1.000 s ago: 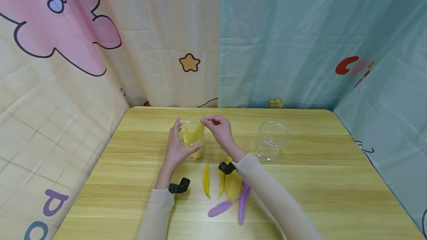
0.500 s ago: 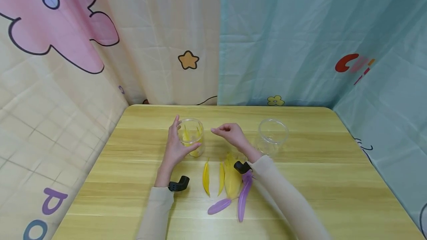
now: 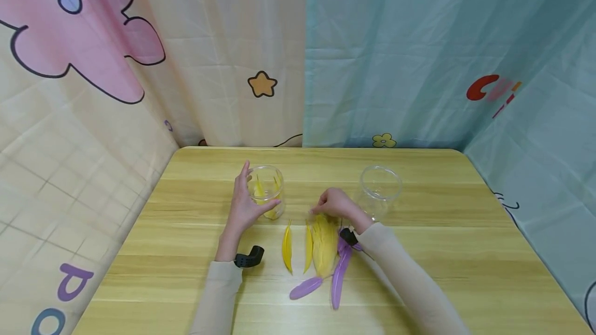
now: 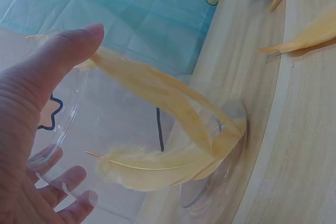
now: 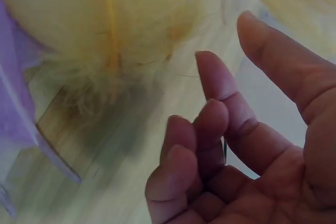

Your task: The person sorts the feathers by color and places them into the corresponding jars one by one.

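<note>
My left hand (image 3: 245,203) grips a clear plastic jar (image 3: 281,190), thumb on the near side and fingers on the far side. Inside the jar are several yellow feathers (image 4: 157,171), some leaning against the wall with their quills up. My right hand (image 3: 339,203) hovers at the top of a bunch of yellow feathers (image 3: 325,247) on the table. Its thumb and index fingertip are apart in the right wrist view, the other fingers loosely curled, with nothing held. Two slim yellow feathers (image 3: 287,249) lie left of the bunch. Purple feathers (image 3: 342,273) lie beside and below it.
A second clear jar (image 3: 381,169) stands on the right of the wooden table (image 3: 465,252), beyond my right forearm. Printed curtains (image 3: 261,30) hang behind the table and on both sides.
The right hand has let a yellow feather go into the left jar, then moved right and down to the feathers on the table. My left hand stays around the jar.
</note>
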Tool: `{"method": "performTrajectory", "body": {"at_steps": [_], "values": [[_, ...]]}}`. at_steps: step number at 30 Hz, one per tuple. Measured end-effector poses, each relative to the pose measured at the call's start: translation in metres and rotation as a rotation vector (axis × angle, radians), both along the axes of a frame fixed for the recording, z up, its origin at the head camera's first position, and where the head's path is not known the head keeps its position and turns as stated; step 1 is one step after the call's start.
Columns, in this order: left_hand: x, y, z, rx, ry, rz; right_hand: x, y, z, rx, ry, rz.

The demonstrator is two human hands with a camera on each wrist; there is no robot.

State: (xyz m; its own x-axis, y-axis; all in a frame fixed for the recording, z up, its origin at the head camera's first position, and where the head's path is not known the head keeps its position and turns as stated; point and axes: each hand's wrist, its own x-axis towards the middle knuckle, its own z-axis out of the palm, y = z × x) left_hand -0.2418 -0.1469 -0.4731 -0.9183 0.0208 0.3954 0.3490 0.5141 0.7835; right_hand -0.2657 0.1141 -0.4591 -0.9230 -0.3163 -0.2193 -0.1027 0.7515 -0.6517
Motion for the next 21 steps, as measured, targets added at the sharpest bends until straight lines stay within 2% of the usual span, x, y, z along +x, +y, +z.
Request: {"method": "performTrajectory", "body": {"at_steps": [9,21], "values": [[0.000,0.000,-0.001,0.001,-0.007,-0.008,0.003,-0.001,-0.006,0.135,0.066,0.008],[0.000,-0.001,-0.002,-0.011,0.007,0.001,0.000,-0.004,-0.011,0.213,0.053,0.023]]}}
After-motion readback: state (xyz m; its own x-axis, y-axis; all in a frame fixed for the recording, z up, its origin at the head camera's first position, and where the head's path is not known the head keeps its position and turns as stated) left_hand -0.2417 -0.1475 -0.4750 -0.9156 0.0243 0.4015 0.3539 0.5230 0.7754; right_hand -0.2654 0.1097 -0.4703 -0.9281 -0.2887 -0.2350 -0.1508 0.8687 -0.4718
